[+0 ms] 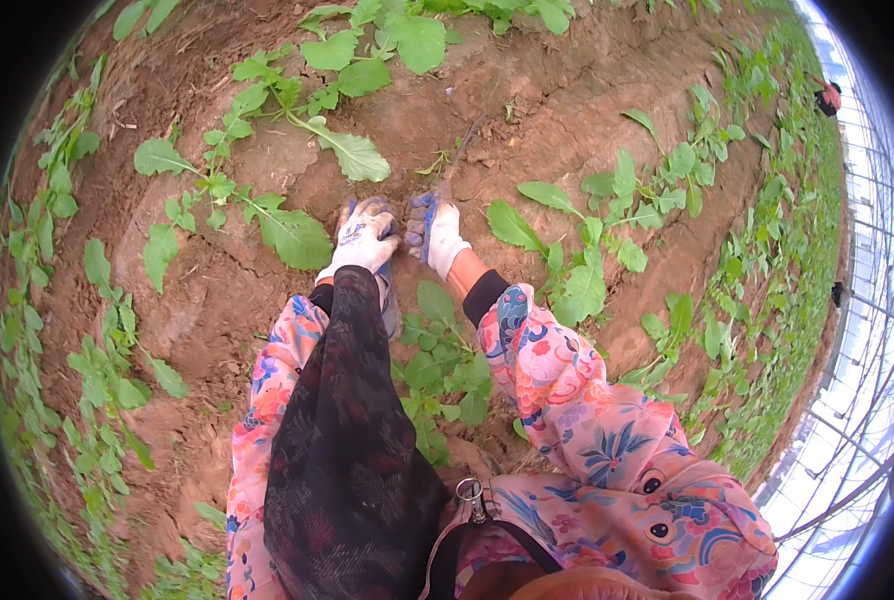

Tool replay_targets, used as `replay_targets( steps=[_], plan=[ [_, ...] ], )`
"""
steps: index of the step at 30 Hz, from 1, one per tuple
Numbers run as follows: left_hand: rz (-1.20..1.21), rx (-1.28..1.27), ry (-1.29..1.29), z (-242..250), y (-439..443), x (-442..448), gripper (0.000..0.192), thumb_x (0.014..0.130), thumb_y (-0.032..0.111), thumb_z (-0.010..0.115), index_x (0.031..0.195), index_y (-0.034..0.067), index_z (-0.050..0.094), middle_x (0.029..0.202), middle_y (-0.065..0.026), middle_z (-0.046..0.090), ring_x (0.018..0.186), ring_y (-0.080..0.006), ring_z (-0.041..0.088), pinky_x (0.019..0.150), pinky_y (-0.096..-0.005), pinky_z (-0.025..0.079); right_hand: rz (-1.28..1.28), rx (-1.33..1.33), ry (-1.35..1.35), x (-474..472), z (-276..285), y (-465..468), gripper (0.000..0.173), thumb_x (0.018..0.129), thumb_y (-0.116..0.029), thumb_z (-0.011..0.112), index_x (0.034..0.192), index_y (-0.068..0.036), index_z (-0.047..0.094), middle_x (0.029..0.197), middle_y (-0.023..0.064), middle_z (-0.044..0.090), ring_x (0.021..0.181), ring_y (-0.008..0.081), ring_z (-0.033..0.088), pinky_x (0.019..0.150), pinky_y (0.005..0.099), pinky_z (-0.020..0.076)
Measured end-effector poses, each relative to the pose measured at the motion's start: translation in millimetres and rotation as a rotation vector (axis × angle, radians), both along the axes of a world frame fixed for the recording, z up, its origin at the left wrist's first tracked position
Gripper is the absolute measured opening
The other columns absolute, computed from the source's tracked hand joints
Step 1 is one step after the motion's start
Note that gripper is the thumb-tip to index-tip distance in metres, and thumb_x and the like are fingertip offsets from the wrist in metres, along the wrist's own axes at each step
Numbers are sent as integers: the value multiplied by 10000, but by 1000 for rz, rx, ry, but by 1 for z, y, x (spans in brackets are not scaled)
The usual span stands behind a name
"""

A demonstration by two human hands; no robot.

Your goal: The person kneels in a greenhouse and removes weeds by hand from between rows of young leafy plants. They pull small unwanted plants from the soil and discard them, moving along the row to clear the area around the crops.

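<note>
My left hand [364, 234], in a white work glove with blue coating and printed writing, is low over the soil with its back upward and fingers bent down. Whether anything is under those fingers is hidden. Just to its right, my right hand [435, 229] wears a matching soiled glove, its fingers curled around the near end of a thin, dark curved tool [468, 144]. The tool's far end reaches forward along the ground; its exact kind is unclear. A small weed [435, 163] lies beside it. Leafy green plants grow close to both hands, including a broad leaf [297, 238] at the left glove.
Rows of leafy crop plants [589, 232] run along the reddish soil [214, 315] on both sides. Another plant [443, 367] grows between my forearms. My dark trouser leg [349, 420] is bent up on the left. A person [829, 97] is far off near the greenhouse wall [867, 247].
</note>
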State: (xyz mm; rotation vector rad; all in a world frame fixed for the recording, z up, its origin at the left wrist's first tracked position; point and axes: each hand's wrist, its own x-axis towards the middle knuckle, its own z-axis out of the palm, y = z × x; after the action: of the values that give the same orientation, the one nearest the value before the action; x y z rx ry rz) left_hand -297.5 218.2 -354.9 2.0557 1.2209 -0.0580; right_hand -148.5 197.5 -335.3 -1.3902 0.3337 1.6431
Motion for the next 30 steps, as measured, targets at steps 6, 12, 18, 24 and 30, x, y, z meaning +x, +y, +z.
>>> replay_targets(
  steps=[6, 12, 18, 24, 30],
  plan=[
    [196, 87, -23, 0, -7, 1, 824, 703, 242, 730, 1441, 206, 363, 1524, -166, 246, 1399, -389, 237, 1157, -478, 187, 78, -101, 29, -36, 3, -61, 517, 908, -633, 419, 854, -124, 495, 541, -15, 399, 373, 165, 353, 337, 324, 268],
    [183, 70, -1, -2, -10, -6, 869, 724, 267, 731, 1470, 151, 302, 1537, -163, 221, 1407, -368, 234, 1168, -462, 159, 55, 18, -100, -23, 24, -46, 546, 896, -683, 402, 795, -152, 478, 517, -29, 359, 361, 137, 315, 336, 297, 251],
    [203, 34, -7, 2, -5, 7, 944, 718, 268, 726, 1501, 115, 221, 1565, -151, 169, 1427, -344, 209, 1168, -458, 166, -148, 159, 275, 0, -6, 8, 496, 909, -677, 388, 796, -197, 438, 534, -55, 316, 399, 118, 297, 359, 279, 222],
    [255, 28, -43, -9, -6, 4, 955, 691, 260, 739, 1493, 114, 242, 1550, -177, 206, 1424, -345, 219, 1166, -434, 187, 92, 49, 276, -4, 7, -45, 495, 887, -689, 412, 780, -208, 463, 532, -61, 376, 390, 135, 326, 358, 305, 237],
    [263, 24, -2, -9, -8, -2, 970, 674, 246, 760, 1489, 116, 250, 1545, -185, 207, 1412, -358, 243, 1157, -420, 220, 274, -145, 401, -24, 48, -121, 487, 925, -599, 448, 884, -118, 516, 559, -32, 407, 416, 134, 373, 365, 274, 308]
  ],
)
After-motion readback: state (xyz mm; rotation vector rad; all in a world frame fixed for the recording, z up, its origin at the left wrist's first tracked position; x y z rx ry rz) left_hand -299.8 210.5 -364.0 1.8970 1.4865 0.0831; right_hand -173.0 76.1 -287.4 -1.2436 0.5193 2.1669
